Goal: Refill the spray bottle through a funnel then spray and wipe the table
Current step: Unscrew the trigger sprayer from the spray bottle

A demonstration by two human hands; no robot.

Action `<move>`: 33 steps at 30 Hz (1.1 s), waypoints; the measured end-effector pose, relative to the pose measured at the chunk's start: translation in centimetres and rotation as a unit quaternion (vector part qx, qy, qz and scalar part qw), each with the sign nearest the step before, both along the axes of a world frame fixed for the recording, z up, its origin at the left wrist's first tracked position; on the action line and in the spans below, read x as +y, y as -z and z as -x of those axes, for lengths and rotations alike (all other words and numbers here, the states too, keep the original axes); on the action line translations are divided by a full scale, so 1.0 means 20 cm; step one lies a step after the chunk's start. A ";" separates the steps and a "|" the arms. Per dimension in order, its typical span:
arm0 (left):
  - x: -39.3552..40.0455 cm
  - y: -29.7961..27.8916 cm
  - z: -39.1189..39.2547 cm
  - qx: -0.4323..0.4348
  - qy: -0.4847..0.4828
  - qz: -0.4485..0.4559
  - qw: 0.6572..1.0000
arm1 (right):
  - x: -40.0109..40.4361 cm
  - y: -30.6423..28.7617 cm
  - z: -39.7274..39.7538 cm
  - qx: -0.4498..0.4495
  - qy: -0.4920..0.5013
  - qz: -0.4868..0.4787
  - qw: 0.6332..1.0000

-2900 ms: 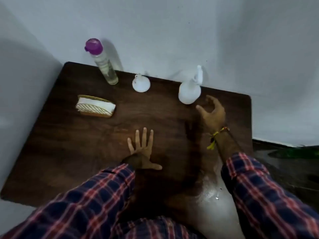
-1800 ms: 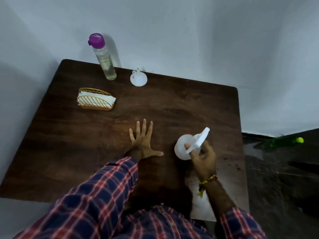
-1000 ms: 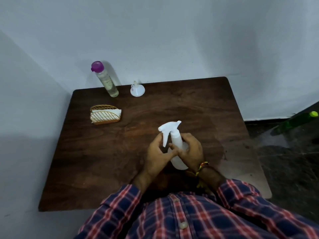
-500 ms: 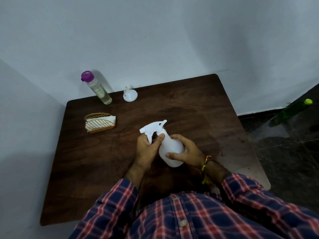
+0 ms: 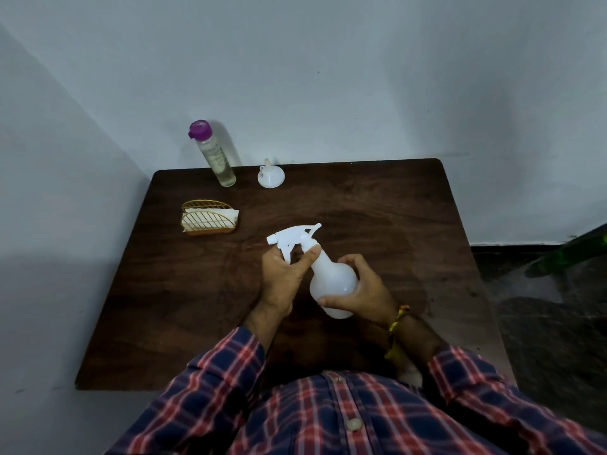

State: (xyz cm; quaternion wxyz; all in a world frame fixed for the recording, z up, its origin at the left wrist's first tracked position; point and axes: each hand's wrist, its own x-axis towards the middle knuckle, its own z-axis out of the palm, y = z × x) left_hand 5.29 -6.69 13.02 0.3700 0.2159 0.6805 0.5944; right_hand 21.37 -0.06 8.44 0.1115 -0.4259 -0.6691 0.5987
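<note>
I hold a white spray bottle (image 5: 331, 279) tilted over the middle of the dark wooden table (image 5: 184, 290). My right hand (image 5: 364, 292) grips its round body from the right. My left hand (image 5: 284, 274) pinches the neck just under the white trigger head (image 5: 290, 236), thumb against the collar. The nozzle points left. A clear refill bottle with a purple cap (image 5: 215, 156) stands at the table's back edge, near its left corner. Just right of the refill bottle, a small white funnel (image 5: 271, 175) sits mouth down.
A gold wire holder with white napkins (image 5: 209, 218) stands on the left part of the table. Grey walls close in behind and to the left. A green bottle (image 5: 568, 254) lies on the dark floor at the right.
My right hand reached to the back of the table, took the spray bottle and brought it to the middle. My left hand left the tabletop and took hold of the neck.
</note>
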 end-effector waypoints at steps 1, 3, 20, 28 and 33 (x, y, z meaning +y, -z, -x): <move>0.01 0.00 -0.01 -0.008 -0.030 -0.005 0.999 | -0.03 0.01 0.03 -0.026 0.019 -0.058 0.998; 0.00 -0.01 -0.01 -0.019 -0.043 -0.009 0.999 | -0.07 0.05 0.05 -0.029 0.006 -0.083 0.996; -0.05 0.00 -0.01 0.040 0.065 -0.001 0.997 | -0.10 0.07 -0.02 -0.028 0.003 -0.126 0.992; -0.07 -0.02 -0.01 0.035 0.046 0.000 0.998 | -0.10 0.05 -0.01 -0.037 -0.003 -0.155 0.987; -0.10 -0.01 -0.02 0.031 0.036 0.002 0.999 | -0.09 0.05 -0.02 -0.048 -0.022 -0.151 0.987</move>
